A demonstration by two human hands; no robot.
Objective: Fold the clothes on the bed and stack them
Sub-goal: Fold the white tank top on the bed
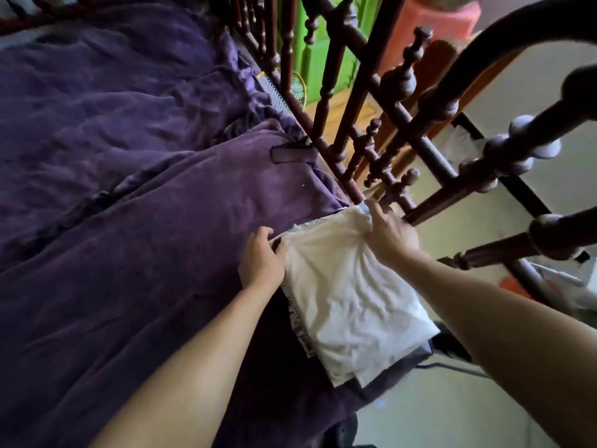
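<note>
Low and right of centre in the frame, a folded white garment (349, 299) lies on top of a small stack of clothes (298, 328), whose patterned edges peek out along its left side and far edge. The stack sits at the corner of the bed (129, 221), on the purple bedspread, right beside the dark turned-wood bed rail (429, 147) that crosses the upper right. The left hand (263, 255) is curled around the stack's far-left corner, fingers tucked at the edge of the cloth, gripping or steadying it. The right hand (389, 232) rests on the far-right corner of the white garment, fingers bent and pinching the fabric there. This looks like the stacking step: the white piece is already folded and is being squared up on the pile. No loose clothes show on the rest of the bedspread, which fills the left of the frame, so the task seems close to done. The next move probably calls for smoothing the creased top and aligning its corners with the layers beneath, without nudging the pile off the bed's edge.
</note>
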